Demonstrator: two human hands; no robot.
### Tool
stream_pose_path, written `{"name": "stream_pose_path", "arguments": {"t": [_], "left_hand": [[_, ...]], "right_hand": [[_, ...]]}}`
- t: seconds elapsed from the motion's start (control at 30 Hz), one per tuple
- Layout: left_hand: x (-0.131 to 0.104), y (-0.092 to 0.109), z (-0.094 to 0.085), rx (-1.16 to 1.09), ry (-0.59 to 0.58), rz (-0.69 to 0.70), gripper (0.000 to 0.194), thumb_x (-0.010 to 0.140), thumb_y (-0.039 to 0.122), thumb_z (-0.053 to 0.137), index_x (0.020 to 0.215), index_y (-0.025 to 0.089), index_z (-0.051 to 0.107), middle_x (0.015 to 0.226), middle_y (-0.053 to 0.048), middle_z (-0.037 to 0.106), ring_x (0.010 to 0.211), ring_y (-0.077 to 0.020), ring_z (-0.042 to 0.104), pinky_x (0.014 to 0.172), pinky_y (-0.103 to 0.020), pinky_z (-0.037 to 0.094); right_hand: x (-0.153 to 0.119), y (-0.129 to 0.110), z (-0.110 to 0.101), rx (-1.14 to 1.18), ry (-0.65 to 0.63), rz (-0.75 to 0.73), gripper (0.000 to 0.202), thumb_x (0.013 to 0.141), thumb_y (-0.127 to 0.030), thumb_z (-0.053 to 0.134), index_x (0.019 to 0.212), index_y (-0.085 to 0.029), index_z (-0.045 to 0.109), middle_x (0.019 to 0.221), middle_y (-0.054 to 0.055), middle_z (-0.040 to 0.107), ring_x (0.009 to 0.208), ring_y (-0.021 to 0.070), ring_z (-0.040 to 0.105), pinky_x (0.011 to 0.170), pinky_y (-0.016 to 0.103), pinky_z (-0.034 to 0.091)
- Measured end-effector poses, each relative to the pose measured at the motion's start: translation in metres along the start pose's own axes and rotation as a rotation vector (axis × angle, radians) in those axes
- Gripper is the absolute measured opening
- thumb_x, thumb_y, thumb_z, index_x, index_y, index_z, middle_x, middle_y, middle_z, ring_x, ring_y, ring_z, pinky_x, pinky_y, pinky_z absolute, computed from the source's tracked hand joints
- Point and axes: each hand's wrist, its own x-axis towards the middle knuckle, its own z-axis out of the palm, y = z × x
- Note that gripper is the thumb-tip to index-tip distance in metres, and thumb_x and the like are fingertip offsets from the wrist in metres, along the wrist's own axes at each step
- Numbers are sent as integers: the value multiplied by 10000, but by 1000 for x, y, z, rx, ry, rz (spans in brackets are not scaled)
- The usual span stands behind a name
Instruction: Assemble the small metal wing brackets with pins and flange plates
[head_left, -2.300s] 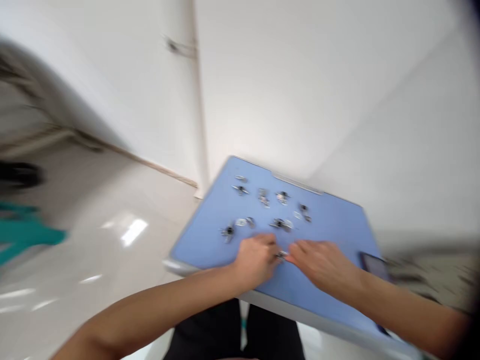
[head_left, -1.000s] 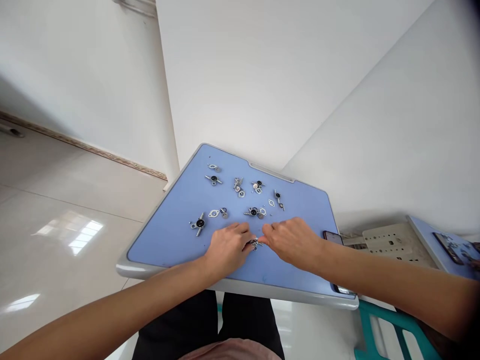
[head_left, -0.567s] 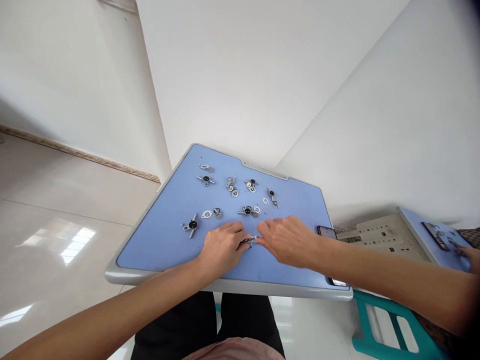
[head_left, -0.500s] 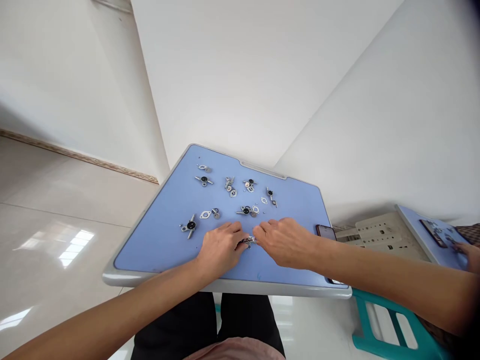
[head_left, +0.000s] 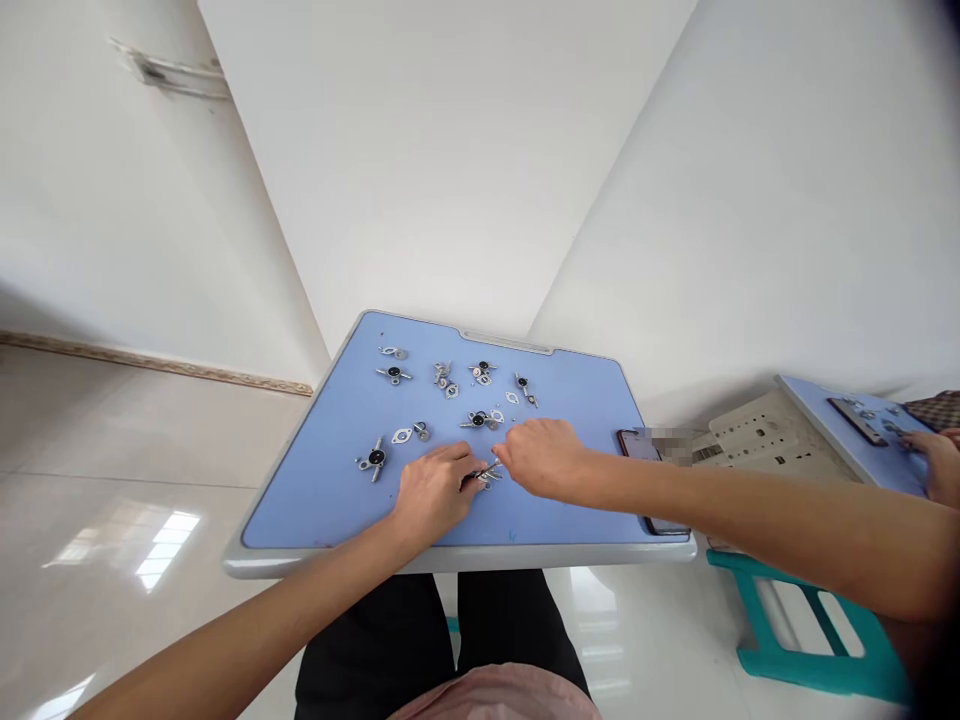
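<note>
Near the front of the blue table [head_left: 330,510], my left hand [head_left: 435,488] pinches a small metal part [head_left: 489,478]; its dark end is partly hidden by the fingers. My right hand [head_left: 538,456] is closed on a thin metal tool [head_left: 492,466] whose tip reaches the part. Beyond both hands lie a metal fitting with a black centre [head_left: 478,420] and a flat oval plate [head_left: 512,398]. Left of my left hand are another black-centred fitting [head_left: 376,457], an oval plate [head_left: 402,436] and a round piece [head_left: 421,432].
More fittings [head_left: 394,373] and small parts [head_left: 445,382] lie toward the table's back. A phone [head_left: 634,446] lies at the right edge. Farther right are a teal stool [head_left: 817,640] and a second table [head_left: 825,415] with another person's hand [head_left: 937,462].
The camera view has shifted. My right hand has turned and lifted slightly away from my left hand, and the thin tool now shows between them.
</note>
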Motion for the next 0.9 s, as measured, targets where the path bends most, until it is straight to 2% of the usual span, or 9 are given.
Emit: {"name": "stream_pose_path", "arguments": {"t": [0.17, 0.33, 0.4, 0.47, 0.5, 0.57, 0.63, 0.7, 0.9], "left_hand": [[1, 2, -2, 24, -56, -22, 175, 869, 275, 638, 1006, 286, 746, 967, 5, 711, 781, -179, 654, 530, -254, 337], [5, 3, -10, 48, -98, 1, 196, 857, 262, 646, 1027, 305, 734, 947, 20, 705, 760, -165, 652, 547, -245, 356], [6, 4, -14, 49, -127, 18, 239, 846, 239, 652, 1064, 313, 717, 932, 28, 703, 772, -167, 651, 560, -243, 369], [7, 3, -17, 49, -161, 38, 289, 840, 231, 656, 1114, 315, 693, 919, 30, 698, 776, -168, 646, 574, -244, 385], [7, 3, -18, 49, -173, 52, 308, 840, 233, 657, 1137, 312, 681, 932, 26, 694, 773, -167, 642, 583, -244, 395], [8, 2, -19, 52, -183, 91, 313, 848, 240, 648, 1155, 297, 670, 981, 12, 686, 755, -157, 632, 602, -246, 415], [9, 3, -17, 52, -170, 131, 283, 862, 242, 630, 1139, 282, 672, 1032, 0, 675, 734, -143, 623, 606, -244, 426], [9, 4, -14, 36, -152, 158, 234, 879, 234, 607, 1096, 274, 683, 1029, 1, 673, 712, -130, 615, 594, -240, 426], [9, 3, -4, -68, -72, 166, 162, 892, 214, 598, 1012, 259, 696, 968, -5, 671, 643, -106, 581, 576, -241, 431]], "right_hand": [[-1, 6, 2, 165, 52, 64, 275, 924, -290, 467, 805, -175, 687, 815, 106, 697, 800, 242, 654, 615, 297, 411], [-13, 34, 13, 379, 167, 56, 369, 930, -353, 433, 720, -185, 685, 722, 66, 668, 694, 203, 617, 625, 296, 408], [-14, 47, 31, 493, 215, 42, 450, 977, -364, 312, 871, -188, 712, 736, 46, 672, 653, 171, 601, 605, 279, 422], [-9, 55, 59, 595, 270, 29, 551, 1009, -320, 137, 1181, -180, 642, 796, 37, 682, 646, 149, 594, 596, 266, 447], [-5, 57, 74, 656, 319, 20, 542, 1008, -294, 120, 1320, -187, 551, 854, 33, 683, 672, 141, 598, 614, 263, 462], [5, 54, 105, 846, 525, -56, 461, 985, -274, 271, 1373, -221, 514, 924, 32, 680, 729, 146, 603, 664, 277, 482], [15, 47, 128, 790, 634, -130, 398, 958, -254, 389, 1304, -263, 586, 1009, 43, 665, 854, 165, 605, 736, 297, 477], [21, 40, 138, 662, 668, -153, 372, 951, -241, 454, 1290, -290, 597, 1048, 47, 648, 946, 181, 588, 725, 288, 456], [24, 34, 130, 474, 608, -168, 298, 999, -258, 440, 1182, -330, 664, 999, 19, 635, 951, 147, 555, 558, 248, 324]]}}
